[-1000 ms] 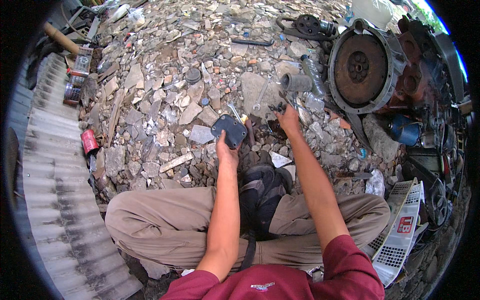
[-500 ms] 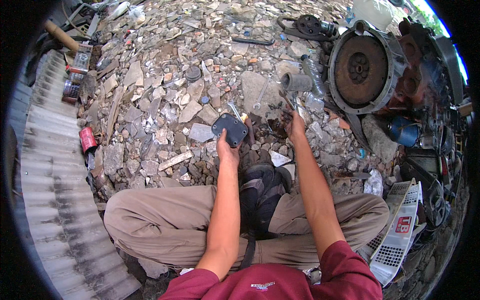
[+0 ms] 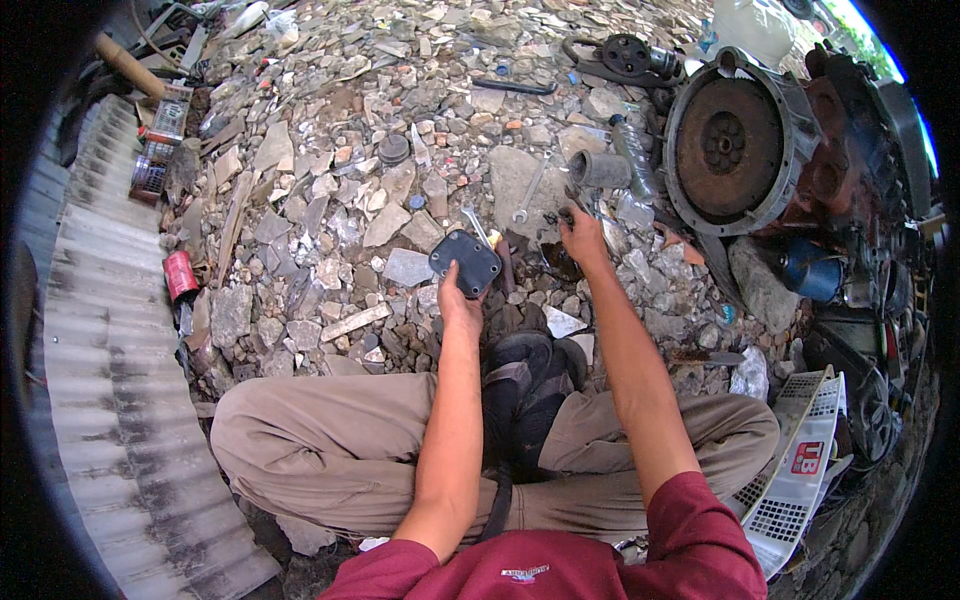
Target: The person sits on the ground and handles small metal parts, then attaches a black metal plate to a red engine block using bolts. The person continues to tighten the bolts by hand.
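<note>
A flat stone slab (image 3: 507, 182) lies ahead. Over the rubble (image 3: 305, 335), the left hand (image 3: 458, 302) pinches a dark cover (image 3: 466, 262); it's best held steady and level while the right hand (image 3: 585, 238) works at small dark parts (image 3: 551, 217), its fingers bunched, their grip unclear to me. The squarish cover faces up, cornerwise, without clear long axis.

A red label (image 3: 808, 458) with large pale letters and smaller marks stood on the white perforated plastic panel (image 3: 790, 492) at the lower right. On the chest of the maroon shirt (image 3: 610, 568), a small pale strip (image 3: 520, 573) carried a short line of dark lettering, seen upside down, beside a little bluish motif. Any print on the red can (image 3: 180, 276) at the left was too small to read.
</note>
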`<state>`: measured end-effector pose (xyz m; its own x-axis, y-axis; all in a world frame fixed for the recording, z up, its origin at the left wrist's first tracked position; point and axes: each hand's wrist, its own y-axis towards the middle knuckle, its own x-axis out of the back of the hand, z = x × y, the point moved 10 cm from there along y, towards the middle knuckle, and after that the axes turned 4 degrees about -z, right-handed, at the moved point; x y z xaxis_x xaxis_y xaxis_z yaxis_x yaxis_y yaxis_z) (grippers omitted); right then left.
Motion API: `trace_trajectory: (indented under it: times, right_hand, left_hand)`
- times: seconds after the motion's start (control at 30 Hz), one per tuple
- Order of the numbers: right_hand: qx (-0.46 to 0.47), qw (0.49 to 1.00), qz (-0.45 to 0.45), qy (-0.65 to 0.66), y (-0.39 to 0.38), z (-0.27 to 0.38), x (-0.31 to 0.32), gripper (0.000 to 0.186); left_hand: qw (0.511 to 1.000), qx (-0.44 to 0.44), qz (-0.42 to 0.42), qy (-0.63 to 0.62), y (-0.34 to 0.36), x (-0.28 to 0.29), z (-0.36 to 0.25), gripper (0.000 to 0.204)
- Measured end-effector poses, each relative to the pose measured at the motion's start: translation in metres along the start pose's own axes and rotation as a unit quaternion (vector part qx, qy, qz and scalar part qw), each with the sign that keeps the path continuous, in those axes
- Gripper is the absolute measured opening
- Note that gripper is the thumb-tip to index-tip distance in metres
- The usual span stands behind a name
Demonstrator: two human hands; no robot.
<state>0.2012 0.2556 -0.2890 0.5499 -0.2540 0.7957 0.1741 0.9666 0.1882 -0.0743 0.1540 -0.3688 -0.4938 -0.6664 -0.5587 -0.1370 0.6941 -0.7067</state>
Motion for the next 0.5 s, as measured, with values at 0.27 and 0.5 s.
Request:
trace_trajectory:
  times: [0.27,0.5]
  right_hand:
    - [-0.322,0.838,-0.055,0.437,-0.026,-0.087,-0.022,0.022]
    - [-0.346,0.59,-0.014,0.729,-0.06,-0.04,-0.033,0.037]
  left_hand:
    - [1.0,0.013,0.001,0.0,-0.003,-0.007,0.009,0.038]
    - [1.0,0.012,0.018,-0.011,-0.007,-0.013,0.008,0.037]
